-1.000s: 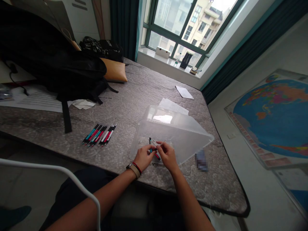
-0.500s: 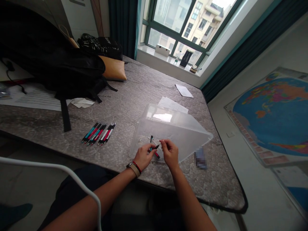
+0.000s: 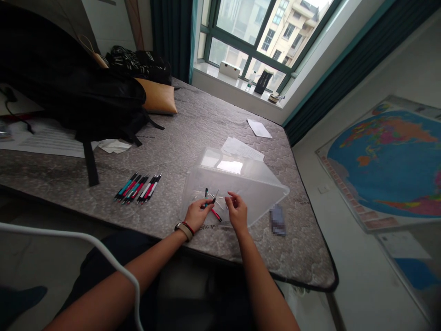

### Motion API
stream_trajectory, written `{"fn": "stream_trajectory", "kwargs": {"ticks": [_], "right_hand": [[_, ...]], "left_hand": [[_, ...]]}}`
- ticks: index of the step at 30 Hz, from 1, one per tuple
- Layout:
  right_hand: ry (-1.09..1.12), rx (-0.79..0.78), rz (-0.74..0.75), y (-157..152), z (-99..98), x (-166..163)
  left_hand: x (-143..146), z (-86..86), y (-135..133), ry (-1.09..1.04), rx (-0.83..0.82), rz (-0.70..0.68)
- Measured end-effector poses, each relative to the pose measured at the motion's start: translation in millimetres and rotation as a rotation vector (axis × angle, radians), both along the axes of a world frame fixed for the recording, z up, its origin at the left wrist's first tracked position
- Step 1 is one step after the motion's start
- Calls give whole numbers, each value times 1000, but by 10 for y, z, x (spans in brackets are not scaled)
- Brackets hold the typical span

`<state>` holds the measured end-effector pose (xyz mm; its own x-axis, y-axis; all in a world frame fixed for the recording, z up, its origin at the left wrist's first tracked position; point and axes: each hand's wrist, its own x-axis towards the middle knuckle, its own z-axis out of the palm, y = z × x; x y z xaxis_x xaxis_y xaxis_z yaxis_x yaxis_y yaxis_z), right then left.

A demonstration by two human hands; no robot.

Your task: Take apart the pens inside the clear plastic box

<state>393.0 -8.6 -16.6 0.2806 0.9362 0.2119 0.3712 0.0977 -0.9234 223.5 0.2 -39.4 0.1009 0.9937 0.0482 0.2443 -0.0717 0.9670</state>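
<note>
left hand (image 3: 196,214): fingers clamped on red pen (image 3: 216,214) over clear plastic box (image 3: 257,188) | right hand (image 3: 237,212): fingers pinched together, contents too small to tell | likely done: row of pens (image 3: 138,188) on mattress (image 3: 193,124) | remaining: held pen

Left forearm (image 3: 144,262): uncovered all the way down to the bottom of the view.
Right forearm (image 3: 257,276): uncovered as well, wrist included.
Left wrist: a watch (image 3: 181,228) on a tan strap with a dark case. Snug against it on the grip side is a thin red cord bracelet (image 3: 189,225).
Left grip (image 3: 197,215): bare.
Right grip (image 3: 237,212): bare too.
Legs: dark navy cloth (image 3: 113,257) covers the lap and thighs; the cut is too dim to tell.
Cable: a white cord (image 3: 41,231) curves across the left thigh, and both ends run out of view.
</note>
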Motion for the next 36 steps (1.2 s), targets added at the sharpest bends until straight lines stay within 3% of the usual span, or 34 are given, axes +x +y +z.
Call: {"fn": "stream_trajectory", "kwargs": {"ticks": [4, 8, 12, 26, 31, 36], "right_hand": [[-186, -64, -108, 52, -168, 216], [-437, -165, 31, 72, -316, 297], [-595, -289, 28, 67, -391, 289], [-655, -347, 5, 157, -417, 216], [-532, -245, -7, 151, -321, 167], [10, -136, 55, -95, -241, -55]], "left_hand": [[-9, -118, 49, -39, -50, 53], [7, -157, 81, -111, -127, 61], [22, -127, 84, -125, -128, 57], [10, -69, 42, -44, -84, 32], [9, -92, 61, -68, -105, 26], [9, -48, 100, -239, -232, -57]]}}
